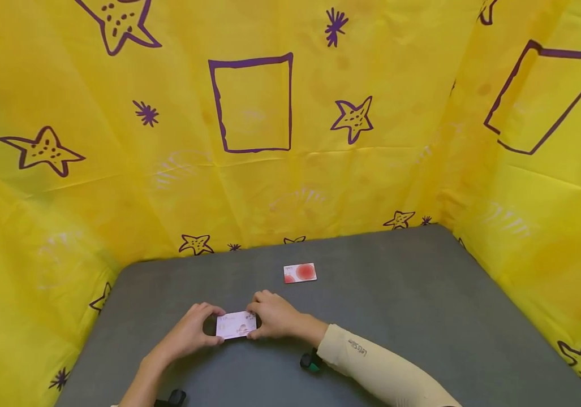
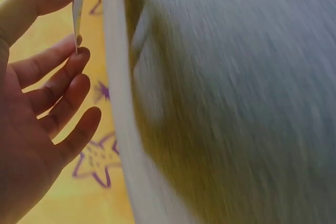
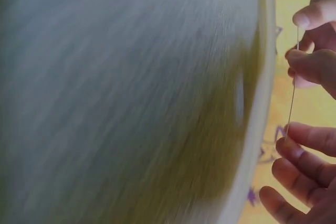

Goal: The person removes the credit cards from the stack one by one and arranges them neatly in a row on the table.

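Observation:
A small white card [image 1: 236, 325] with a faint printed pattern is held by both hands over the grey table. My left hand [image 1: 193, 328] pinches its left end between thumb and fingertips. At the opposite end, my right hand [image 1: 276, 315] pinches the card the same way. Edge-on, the card [image 2: 77, 19] looks very thin in the left wrist view, and the right wrist view shows the card [image 3: 292, 100] as a narrow line. Beyond the hands, a white card with red circles [image 1: 300, 273] lies on the table.
The grey tabletop [image 1: 397, 294] stretches around both hands. Yellow cloth walls [image 1: 254, 192] with purple starfish and frame drawings stand behind it and at both sides. Dark straps [image 1: 311, 360] are at the wrists.

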A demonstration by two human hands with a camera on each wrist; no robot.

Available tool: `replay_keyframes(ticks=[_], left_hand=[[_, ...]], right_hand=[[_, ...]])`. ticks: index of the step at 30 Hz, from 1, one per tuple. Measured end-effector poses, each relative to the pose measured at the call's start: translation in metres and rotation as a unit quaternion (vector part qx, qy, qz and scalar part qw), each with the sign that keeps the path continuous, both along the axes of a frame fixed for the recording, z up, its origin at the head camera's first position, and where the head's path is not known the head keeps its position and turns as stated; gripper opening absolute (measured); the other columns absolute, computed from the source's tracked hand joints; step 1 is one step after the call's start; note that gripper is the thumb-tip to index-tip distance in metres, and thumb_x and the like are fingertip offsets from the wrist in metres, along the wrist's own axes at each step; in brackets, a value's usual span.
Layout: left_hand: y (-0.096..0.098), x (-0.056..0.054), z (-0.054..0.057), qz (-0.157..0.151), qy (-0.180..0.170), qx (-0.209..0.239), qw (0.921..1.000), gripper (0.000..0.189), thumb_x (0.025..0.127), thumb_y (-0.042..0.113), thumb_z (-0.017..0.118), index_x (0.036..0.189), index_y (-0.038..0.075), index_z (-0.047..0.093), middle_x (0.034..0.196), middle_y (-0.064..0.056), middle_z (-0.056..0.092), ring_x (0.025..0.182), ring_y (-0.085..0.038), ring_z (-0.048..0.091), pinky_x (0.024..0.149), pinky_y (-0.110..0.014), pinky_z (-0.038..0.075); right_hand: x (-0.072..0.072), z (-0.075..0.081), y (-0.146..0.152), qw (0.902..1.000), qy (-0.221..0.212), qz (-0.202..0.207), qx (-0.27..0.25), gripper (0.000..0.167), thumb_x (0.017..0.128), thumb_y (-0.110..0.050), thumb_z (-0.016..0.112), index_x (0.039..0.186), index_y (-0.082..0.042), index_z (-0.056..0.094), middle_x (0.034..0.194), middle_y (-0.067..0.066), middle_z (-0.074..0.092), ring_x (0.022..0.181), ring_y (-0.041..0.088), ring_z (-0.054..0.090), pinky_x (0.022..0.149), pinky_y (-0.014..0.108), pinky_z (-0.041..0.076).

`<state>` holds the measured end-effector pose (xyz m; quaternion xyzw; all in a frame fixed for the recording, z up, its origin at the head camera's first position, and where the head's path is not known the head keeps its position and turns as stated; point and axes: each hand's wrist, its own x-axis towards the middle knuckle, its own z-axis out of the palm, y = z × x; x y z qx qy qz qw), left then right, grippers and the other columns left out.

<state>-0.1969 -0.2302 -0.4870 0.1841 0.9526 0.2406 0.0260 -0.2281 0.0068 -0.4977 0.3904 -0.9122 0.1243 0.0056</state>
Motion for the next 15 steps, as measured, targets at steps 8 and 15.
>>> replay_keyframes(ticks=[8,15], left_hand=[[-0.041,0.015,-0.005,0.011,0.021,0.007,0.9997,0.047,0.062,0.026,0.089,0.103,0.016,0.067,0.102,0.006,0.064,0.102,-0.023,0.050,0.085,-0.036,0.044],[-0.070,0.020,-0.014,0.037,0.013,0.008,0.9992,0.048,0.061,0.026,0.090,0.103,0.018,0.068,0.103,0.005,0.065,0.099,-0.019,0.047,0.082,-0.031,0.043]], right_hand=[[0.006,-0.004,-0.044,0.9996,0.005,0.013,0.023,0.044,0.077,-0.053,0.076,0.109,-0.022,0.071,0.092,-0.008,0.055,0.082,0.005,0.044,0.067,0.016,0.033],[0.009,-0.011,-0.076,0.9990,0.004,0.007,0.044,0.044,0.078,-0.057,0.073,0.110,-0.027,0.070,0.095,-0.011,0.054,0.082,0.003,0.044,0.065,0.016,0.033]])
